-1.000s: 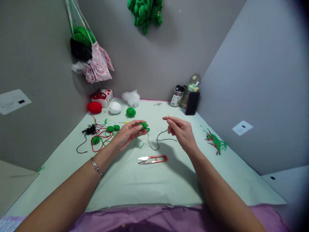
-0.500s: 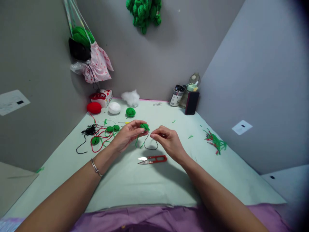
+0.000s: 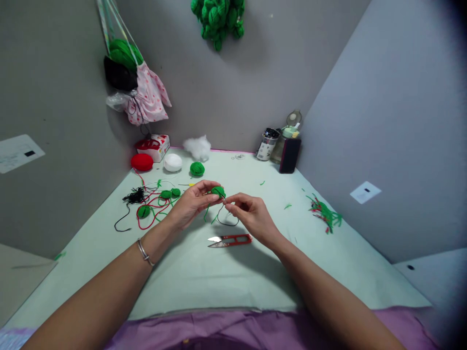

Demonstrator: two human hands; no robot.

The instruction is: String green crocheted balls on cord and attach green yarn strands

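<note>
A table under a pale green paper sheet (image 3: 204,277) fills the corner. Near the middle lie red-handled metal thread snips (image 3: 229,240), with a loop of thin black thread (image 3: 229,223) just beyond them. To the left sit a black thread tangle (image 3: 135,196), a looping red yarn strand (image 3: 153,206) and small green crocheted discs (image 3: 144,211). At the far left stand a red yarn ball (image 3: 142,162), a white yarn ball (image 3: 172,162), a green yarn ball (image 3: 197,168), white fluffy stuffing (image 3: 198,147) and a red-and-white box (image 3: 155,147). A heap of green and red yarn scraps (image 3: 324,212) lies at the right.

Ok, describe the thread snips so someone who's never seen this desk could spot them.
On the pale green table, look just nearer the person than the right hand. The thread snips lie flat there: slim red handle, bare metal blades pointing left, bladed where everything nearby is yarn.
</note>
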